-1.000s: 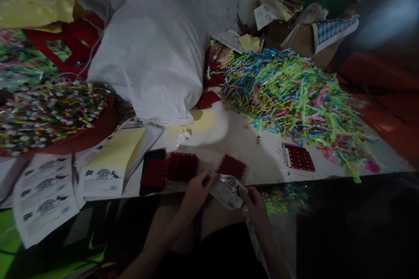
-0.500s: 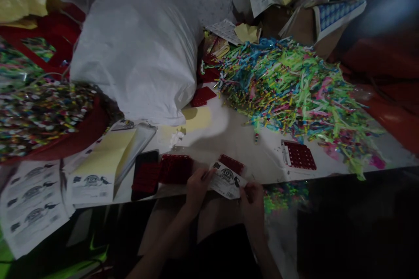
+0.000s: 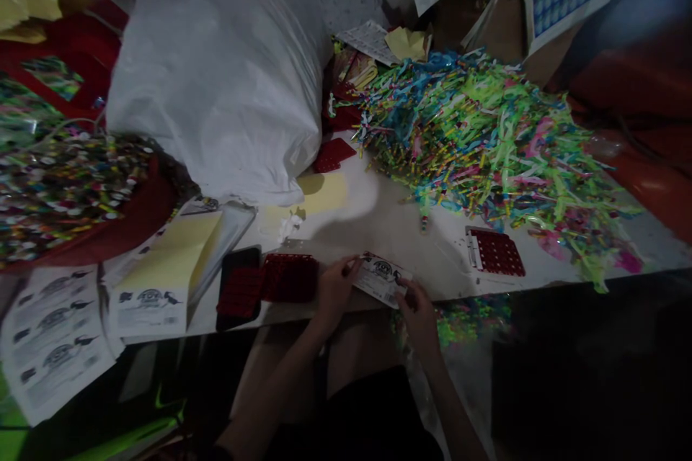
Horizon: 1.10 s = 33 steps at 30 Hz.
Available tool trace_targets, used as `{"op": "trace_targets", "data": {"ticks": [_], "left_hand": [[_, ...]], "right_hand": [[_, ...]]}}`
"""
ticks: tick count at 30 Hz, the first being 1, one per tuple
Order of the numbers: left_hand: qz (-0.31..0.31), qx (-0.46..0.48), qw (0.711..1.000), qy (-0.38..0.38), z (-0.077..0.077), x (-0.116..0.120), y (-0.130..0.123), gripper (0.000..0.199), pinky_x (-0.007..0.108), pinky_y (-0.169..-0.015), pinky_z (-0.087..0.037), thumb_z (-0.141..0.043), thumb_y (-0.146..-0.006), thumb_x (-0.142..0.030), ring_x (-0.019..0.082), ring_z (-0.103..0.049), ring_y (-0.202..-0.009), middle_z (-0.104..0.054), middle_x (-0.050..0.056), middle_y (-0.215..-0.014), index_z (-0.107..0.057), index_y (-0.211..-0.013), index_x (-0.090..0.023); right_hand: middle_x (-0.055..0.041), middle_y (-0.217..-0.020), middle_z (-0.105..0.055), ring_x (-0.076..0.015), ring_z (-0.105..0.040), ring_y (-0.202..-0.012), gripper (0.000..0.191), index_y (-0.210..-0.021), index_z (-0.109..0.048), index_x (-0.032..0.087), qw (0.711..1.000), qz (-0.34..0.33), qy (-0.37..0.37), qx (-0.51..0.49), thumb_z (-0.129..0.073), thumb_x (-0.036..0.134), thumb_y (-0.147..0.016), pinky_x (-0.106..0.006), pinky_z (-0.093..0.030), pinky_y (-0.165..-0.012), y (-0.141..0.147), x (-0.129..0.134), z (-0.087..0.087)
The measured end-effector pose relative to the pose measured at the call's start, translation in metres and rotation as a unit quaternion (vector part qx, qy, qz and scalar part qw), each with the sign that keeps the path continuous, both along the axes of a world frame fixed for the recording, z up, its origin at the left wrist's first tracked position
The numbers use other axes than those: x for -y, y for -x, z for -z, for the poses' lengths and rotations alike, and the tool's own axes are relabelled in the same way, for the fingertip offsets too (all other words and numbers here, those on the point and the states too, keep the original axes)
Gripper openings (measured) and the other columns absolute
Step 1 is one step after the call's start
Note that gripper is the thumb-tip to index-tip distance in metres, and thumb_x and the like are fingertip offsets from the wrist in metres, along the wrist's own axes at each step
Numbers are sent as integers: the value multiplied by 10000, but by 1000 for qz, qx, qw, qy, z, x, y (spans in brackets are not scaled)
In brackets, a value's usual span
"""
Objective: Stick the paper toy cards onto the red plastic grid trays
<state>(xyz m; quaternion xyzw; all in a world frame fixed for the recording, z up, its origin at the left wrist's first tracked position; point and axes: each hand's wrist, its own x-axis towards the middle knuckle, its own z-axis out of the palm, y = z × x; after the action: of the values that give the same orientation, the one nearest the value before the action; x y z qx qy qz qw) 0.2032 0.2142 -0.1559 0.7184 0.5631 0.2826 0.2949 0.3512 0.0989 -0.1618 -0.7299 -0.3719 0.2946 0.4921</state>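
Observation:
A white printed label [image 3: 383, 279] with black lettering lies near the table's front edge, over a red dotted piece that it now almost wholly covers. My left hand [image 3: 334, 292] pinches the label's left end. At its right end, the thumb and fingers of my right hand [image 3: 419, 313] are closed on the paper. To the left of my left hand lies a red dotted pouch or card [image 3: 292, 278]. Beside that, a dark phone-like slab [image 3: 238, 259] has red material across it.
Label sheets [image 3: 148, 306] overhang the table edge at left. A big white sack [image 3: 221, 79] stands behind them, next to a red basin [image 3: 156, 212] of small beaded pieces. Colourful ribboned sticks [image 3: 486, 137] heap at right, near another red dotted piece [image 3: 494, 252].
Both hands have moved slightly away from me with the label. It has slid over the red dotted piece, which showed behind it before.

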Motion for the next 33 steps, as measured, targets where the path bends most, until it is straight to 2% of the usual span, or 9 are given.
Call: {"op": "trace_targets", "data": {"ticks": [3,9,13,18,23,28,33], "left_hand": [[11,-28,1000,-7,0,-6,-2,229,235,-649,-431,-541,-859,-340,140,-586,-658,-660,17,-709,-704,-928,-195],[17,-90,995,-31,2,-11,-3,198,233,-641,-404,-576,-844,-328,145,-578,-655,-630,23,-684,-706,-926,-204],[19,-97,992,-75,6,-10,0,186,228,-639,-394,-583,-843,-330,141,-570,-642,-618,13,-653,-706,-918,-212],[47,-136,979,-147,6,-10,3,190,236,-649,-388,-554,-865,-330,146,-562,-639,-618,16,-650,-694,-909,-209],[54,-169,964,-198,6,-8,6,221,256,-667,-396,-511,-890,-336,164,-576,-665,-632,34,-665,-681,-920,-199],[98,-189,959,-187,10,-10,9,235,281,-727,-413,-452,-920,-287,182,-612,-751,-695,60,-787,-649,-995,-184],[123,-199,962,-141,5,-11,10,266,308,-784,-414,-415,-933,-266,201,-627,-829,-706,88,-864,-618,-1079,-175]], "right_hand": [[-52,-921,-591,-155,-525,-707,330,-1046,-642,182,1000,-4,4,12,-558,364,-783,-303,-448,-704,-2,-3,1],[-62,-907,-571,-165,-524,-706,361,-1041,-660,174,1000,3,15,26,-566,372,-753,-320,-460,-707,-3,-6,5],[-89,-977,-569,-204,-551,-841,368,-1049,-660,173,999,-5,17,35,-542,366,-759,-363,-460,-800,-1,-7,5],[-109,-1083,-526,-237,-512,-1033,342,-1049,-661,197,996,14,8,91,-507,346,-782,-406,-428,-912,6,-8,0],[-119,-1121,-483,-229,-526,-1017,356,-1066,-656,192,996,3,14,93,-485,369,-808,-399,-454,-886,4,-8,-4],[-109,-1075,-498,-228,-531,-1001,367,-1064,-663,193,995,4,12,103,-484,386,-808,-397,-451,-886,3,-8,-1],[-94,-1060,-510,-214,-533,-976,352,-1056,-666,214,995,15,4,97,-503,396,-802,-380,-454,-873,6,-8,2]]}}
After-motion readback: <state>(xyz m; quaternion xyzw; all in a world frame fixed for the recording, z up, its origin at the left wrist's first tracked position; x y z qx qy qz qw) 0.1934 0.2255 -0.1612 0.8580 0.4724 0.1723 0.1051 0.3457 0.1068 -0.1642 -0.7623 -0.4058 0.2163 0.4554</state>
